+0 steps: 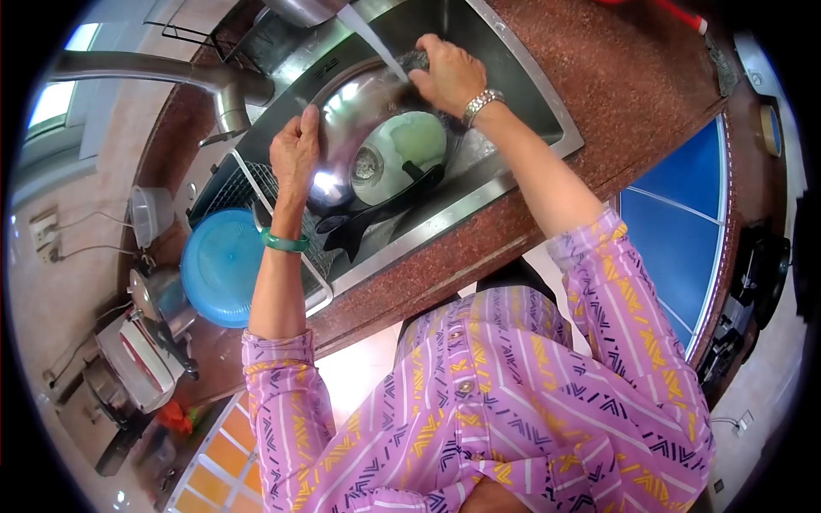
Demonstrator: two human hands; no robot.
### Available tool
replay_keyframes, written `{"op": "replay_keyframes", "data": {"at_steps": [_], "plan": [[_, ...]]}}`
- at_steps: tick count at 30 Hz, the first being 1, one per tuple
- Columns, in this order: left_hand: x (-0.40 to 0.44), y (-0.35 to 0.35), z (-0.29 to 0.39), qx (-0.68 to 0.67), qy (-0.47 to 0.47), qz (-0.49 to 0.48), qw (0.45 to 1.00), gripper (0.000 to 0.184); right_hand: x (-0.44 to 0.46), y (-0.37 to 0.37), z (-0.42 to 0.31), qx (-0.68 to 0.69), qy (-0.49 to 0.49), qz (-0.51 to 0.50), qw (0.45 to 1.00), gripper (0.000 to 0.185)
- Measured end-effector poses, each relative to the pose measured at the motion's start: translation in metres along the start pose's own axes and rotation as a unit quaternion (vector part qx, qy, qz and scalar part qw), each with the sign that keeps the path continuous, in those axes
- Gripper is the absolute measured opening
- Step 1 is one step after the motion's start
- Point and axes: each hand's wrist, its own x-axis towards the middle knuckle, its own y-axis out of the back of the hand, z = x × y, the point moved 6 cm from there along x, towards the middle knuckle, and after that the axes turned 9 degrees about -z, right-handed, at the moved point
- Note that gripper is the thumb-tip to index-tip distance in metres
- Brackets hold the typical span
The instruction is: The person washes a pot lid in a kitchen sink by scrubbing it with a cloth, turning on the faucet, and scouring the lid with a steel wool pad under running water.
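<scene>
A round, shiny steel basin (pixel 346 107) sits tilted in the sink. My left hand (pixel 295 154), a green bangle at its wrist, is closed on the basin's left rim with the thumb up. At the far right rim my right hand (pixel 449 75) bends its fingers over a grey mesh-like pad (pixel 416 61); the palm hides much of it. Water (pixel 374 44) streams from the tap beside these fingers. In the lower part of the basin show a pale green rounded shape (pixel 419 137) and a round drain-like disc (pixel 368 162). A black-handled utensil (pixel 385 205) lies nearest me.
The steel sink (pixel 547 128) is set in a reddish-brown counter (pixel 590 68). Left of it are a wire rack (pixel 256 179), a blue plastic lid or basin (pixel 222 269) and a steel pot (pixel 162 295). A thick metal pipe (pixel 145 68) crosses the upper left.
</scene>
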Motion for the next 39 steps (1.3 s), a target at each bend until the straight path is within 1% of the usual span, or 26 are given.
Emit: {"op": "replay_keyframes", "data": {"at_steps": [1,2,3,5,7,9,10,12,13,15,16,19,20,21,23,25,27,29,31,32,34,35,37,39], "plan": [[-0.002,0.0,0.003,-0.001,0.003,-0.001,1.0,0.056,0.003,0.001,0.003,-0.015,0.004,0.0,1.0,0.032],[-0.004,0.0,0.007,0.015,0.004,0.009,1.0,0.056,0.005,0.0,0.006,-0.027,0.02,0.01,0.999,0.027],[-0.006,0.0,0.013,0.031,0.004,0.019,0.999,0.055,0.005,0.001,0.001,-0.028,0.02,0.008,0.999,0.027],[-0.008,-0.002,0.023,0.043,0.005,0.021,0.999,0.054,0.009,0.002,-0.015,-0.035,0.052,0.0,0.998,0.023],[-0.008,-0.004,0.035,0.055,0.0,0.027,0.998,0.054,0.01,0.005,-0.049,-0.051,0.099,-0.002,0.994,0.018],[-0.01,-0.007,0.04,0.064,0.017,0.008,0.998,0.051,0.003,0.009,-0.069,-0.064,0.132,-0.017,0.989,0.016],[-0.008,-0.008,0.04,0.063,0.016,0.009,0.998,0.051,0.006,0.01,-0.066,-0.065,0.133,-0.016,0.989,0.016],[-0.007,-0.009,0.045,0.113,-0.037,0.04,0.992,0.049,0.014,0.015,-0.045,-0.058,0.095,0.019,0.994,0.016],[-0.007,-0.01,0.047,0.111,-0.041,0.039,0.992,0.049,0.017,0.017,-0.035,-0.061,0.092,0.022,0.994,0.016],[-0.009,-0.008,0.045,0.08,-0.022,0.03,0.996,0.049,0.023,0.015,-0.008,-0.094,0.025,-0.009,0.995,0.02],[-0.009,-0.007,0.043,0.081,-0.023,0.029,0.996,0.048,0.022,0.016,0.004,-0.083,0.001,-0.008,0.996,0.021],[-0.009,-0.007,0.042,0.09,-0.027,0.039,0.995,0.047,0.019,0.014,0.008,-0.073,-0.005,-0.005,0.997,0.021],[-0.007,-0.006,0.043,0.092,-0.03,0.038,0.995,0.047,0.019,0.011,0.001,-0.076,0.016,-0.017,0.997,0.02],[-0.007,-0.007,0.043,0.088,-0.039,0.039,0.995,0.046,0.015,0.015,-0.017,-0.062,0.071,0.018,0.995,0.018],[-0.012,-0.008,0.043,0.086,-0.046,0.034,0.995,0.045,0.019,0.016,-0.045,-0.065,0.111,-0.003,0.992,0.016],[-0.01,-0.01,0.045,0.062,-0.035,0.031,0.997,0.045,0.023,0.017,-0.036,-0.072,0.087,-0.018,0.993,0.016],[-0.007,-0.011,0.044,0.071,-0.033,0.027,0.997,0.044,0.034,0.015,-0.002,-0.077,0.016,-0.033,0.996,0.018],[-0.002,-0.013,0.043,0.08,-0.033,0.022,0.996,0.044,0.034,0.005,0.036,-0.096,-0.035,-0.044,0.994,0.02],[-0.002,-0.012,0.044,0.092,-0.034,0.035,0.995,0.043,0.029,0.008,0.041,-0.06,-0.027,-0.018,0.998,0.021],[-0.002,-0.012,0.044,0.095,-0.029,0.032,0.995,0.043,0.031,0.005,0.039,-0.056,-0.006,-0.029,0.998,0.021],[-0.002,-0.014,0.049,0.1,-0.037,0.028,0.994,0.047,0.031,0.015,0.004,-0.063,0.034,-0.053,0.996,0.021],[-0.002,-0.016,0.051,0.104,-0.041,0.028,0.993,0.05,0.029,0.022,-0.019,-0.061,0.074,-0.061,0.994,0.02],[0.002,-0.019,0.057,0.093,-0.052,0.021,0.994,0.05,0.034,0.023,-0.025,-0.057,0.084,-0.063,0.993,0.019],[0.004,-0.021,0.062,0.123,-0.045,0.014,0.991,0.05,0.039,0.023,-0.002,-0.058,0.06,-0.043,0.996,0.019]]}}
